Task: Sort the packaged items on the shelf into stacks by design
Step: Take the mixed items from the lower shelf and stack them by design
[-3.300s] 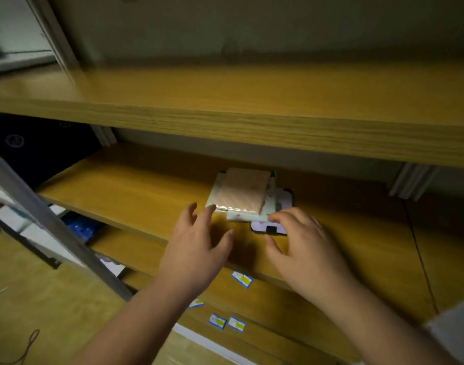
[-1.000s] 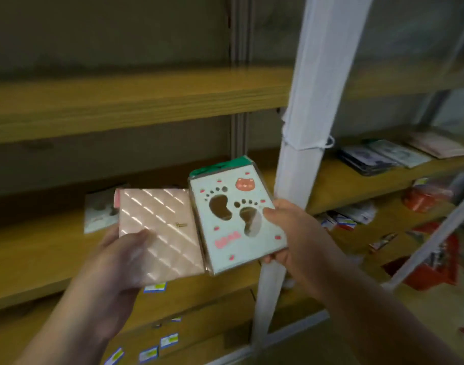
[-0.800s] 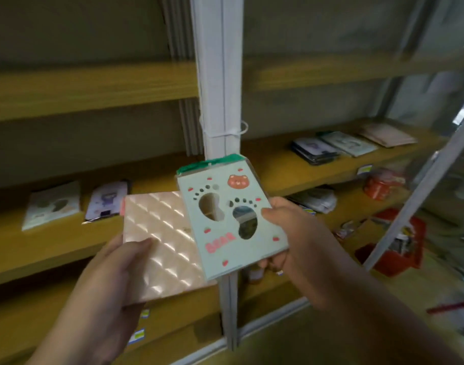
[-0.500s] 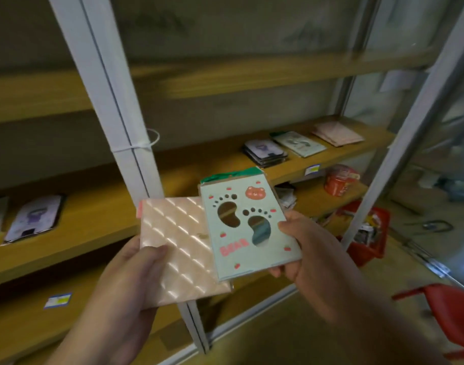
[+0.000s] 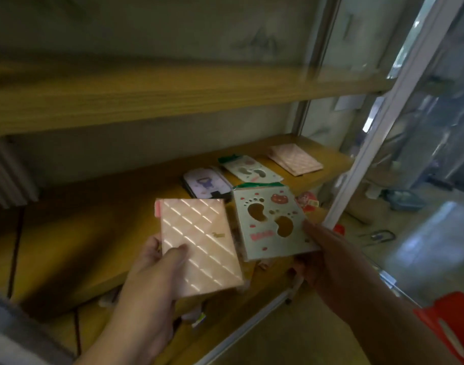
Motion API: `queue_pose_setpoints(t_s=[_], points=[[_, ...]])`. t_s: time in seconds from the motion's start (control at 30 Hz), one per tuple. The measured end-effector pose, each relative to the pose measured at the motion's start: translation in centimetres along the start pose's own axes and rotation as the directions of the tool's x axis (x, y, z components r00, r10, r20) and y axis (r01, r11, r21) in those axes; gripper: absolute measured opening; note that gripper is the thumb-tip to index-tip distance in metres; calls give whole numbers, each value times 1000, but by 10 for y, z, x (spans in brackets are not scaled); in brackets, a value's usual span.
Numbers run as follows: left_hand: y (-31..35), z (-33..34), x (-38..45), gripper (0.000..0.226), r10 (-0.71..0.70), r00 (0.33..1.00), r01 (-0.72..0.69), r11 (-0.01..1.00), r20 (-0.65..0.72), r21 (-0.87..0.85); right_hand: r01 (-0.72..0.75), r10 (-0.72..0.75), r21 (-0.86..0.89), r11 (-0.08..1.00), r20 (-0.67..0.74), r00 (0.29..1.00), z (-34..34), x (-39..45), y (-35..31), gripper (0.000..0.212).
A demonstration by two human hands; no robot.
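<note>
Landmark: the wooden shelf [image 5: 125, 233] at chest height is taken as reference for all places.
Left hand [image 5: 157, 275]: a pink quilted pack [image 5: 199, 246] is gripped, thumb on its face, and held in the air before the shelf's front edge.
Right hand [image 5: 328, 259]: a green footprint pack [image 5: 270, 222] is pinched at its lower right corner, held just beside the pink one, also in front of the shelf.
Sorted stacks: three are seen toward the shelf's right end, a purple character stack [image 5: 207, 183], a green footprint stack [image 5: 250, 170] and a pink quilted stack [image 5: 295, 159] nearest the end.
Change: half a second ago the stacks were seen far off past an upright; now they lie close behind the held packs, which have been carried along the shelf.
Meaning: matching stacks are judged within reach, so each pack can next be laid on its own design.
</note>
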State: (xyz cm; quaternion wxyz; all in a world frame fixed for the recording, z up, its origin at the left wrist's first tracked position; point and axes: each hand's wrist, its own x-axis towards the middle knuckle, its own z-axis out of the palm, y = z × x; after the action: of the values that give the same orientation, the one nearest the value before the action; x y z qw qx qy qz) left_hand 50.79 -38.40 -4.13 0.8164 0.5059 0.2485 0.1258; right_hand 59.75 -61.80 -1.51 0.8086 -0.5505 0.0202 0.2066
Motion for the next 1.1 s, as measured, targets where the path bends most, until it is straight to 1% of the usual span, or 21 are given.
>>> queue_pose_setpoints(t_s=[0.1,0.17,0.27,0.37,0.47,0.5,0.57,0.6,0.63,0.73,0.77,0.8,0.83,0.9,0.93,1.03,1.1], points=[[3,30,38,27,-33,999,32,999,-29,-15,17,-27,-106,994,-89,996,-15,56,-32,38],[6,41,57,28,-44,998,43,999,-39,-24,30,-68,-239,971,-151,986,-22,94,-47,35],[10,51,77,27,-59,997,59,998,-47,-9,44,-151,-442,896,-211,966,-31,150,-56,23],[16,63,89,23,-34,998,34,999,-58,2,65,-211,-588,806,-184,960,-31,199,-63,16],[16,77,99,23,-11,995,11,1000,-98,-1,82,-249,-740,668,-119,961,-32,247,-74,18],[17,84,101,23,-5,994,4,1000,-112,-10,93,-254,-800,593,-77,964,-31,260,-77,21],[18,97,105,21,15,989,-21,999,-149,-39,142,-278,-928,344,44,960,-30,283,-81,25],[18,104,106,18,28,985,-36,998,-168,-49,163,-301,-961,224,91,949,-30,289,-83,26],[18,112,107,16,41,982,-52,997,-183,-54,176,-327,-975,135,124,937,-32,292,-84,29],[13,138,114,11,84,970,-97,994,-228,-48,260,-407,-962,-81,270,872,-45,293,-88,44],[9,150,117,10,98,964,-111,993,-246,-41,304,-410,-946,-115,324,853,-51,293,-91,45],[6,163,121,11,112,958,-126,991,-265,-36,349,-408,-931,-107,361,839,-59,293,-95,49],[2,176,126,13,127,953,-141,989,-276,-32,386,-404,-920,-70,380,832,-70,293,-101,53],[-6,205,138,17,149,956,-161,987,-254,-25,438,-411,-899,14,394,822,-97,294,-114,55],[-11,220,145,21,153,960,-162,987,-234,-18,460,-416,-887,37,405,814,-113,295,-120,53],[-23,263,170,28,155,962,-157,988,-223,7,483,-407,-875,29,431,805,-161,298,-138,49],[-28,295,190,30,111,969,-108,994,-222,23,482,-367,-876,25,440,819,-189,301,-150,46]])
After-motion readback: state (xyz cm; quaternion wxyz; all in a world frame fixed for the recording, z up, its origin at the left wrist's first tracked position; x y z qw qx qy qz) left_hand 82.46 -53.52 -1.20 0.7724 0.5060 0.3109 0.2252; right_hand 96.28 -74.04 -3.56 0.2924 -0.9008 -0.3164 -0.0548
